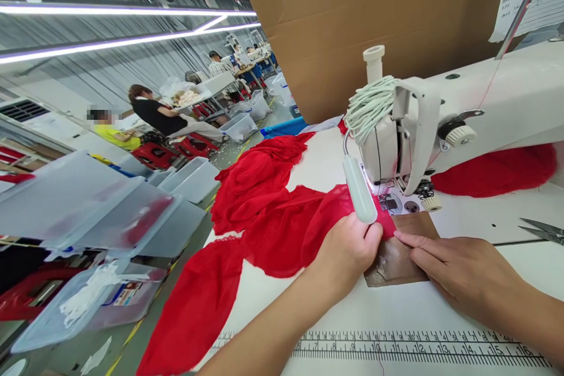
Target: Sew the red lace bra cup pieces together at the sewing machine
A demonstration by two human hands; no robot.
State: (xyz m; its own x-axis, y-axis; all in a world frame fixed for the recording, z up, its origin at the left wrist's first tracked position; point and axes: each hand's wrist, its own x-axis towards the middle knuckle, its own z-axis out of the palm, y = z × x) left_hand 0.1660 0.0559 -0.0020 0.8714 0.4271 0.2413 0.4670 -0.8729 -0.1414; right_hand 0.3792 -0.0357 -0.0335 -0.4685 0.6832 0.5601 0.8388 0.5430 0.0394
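Thin red fabric (273, 217) lies across a white sewing table (396, 317) and hangs over its left edge. My left hand (346, 249) is closed on the fabric's edge just in front of the presser foot of a white sewing machine (440, 123). My right hand (458, 270) lies flat with fingers stretched out, its fingertips pressing a brown card piece (396, 258) and the red edge beside the needle. More red fabric (493, 170) lies behind the machine arm.
A printed ruler (418, 346) runs along the table's front. Scissors (544, 230) lie at the right edge. A cardboard sheet (374, 17) stands behind the machine. Clear plastic bins (88, 205) crowd the left aisle. Other people (154, 114) sit working at tables further back.
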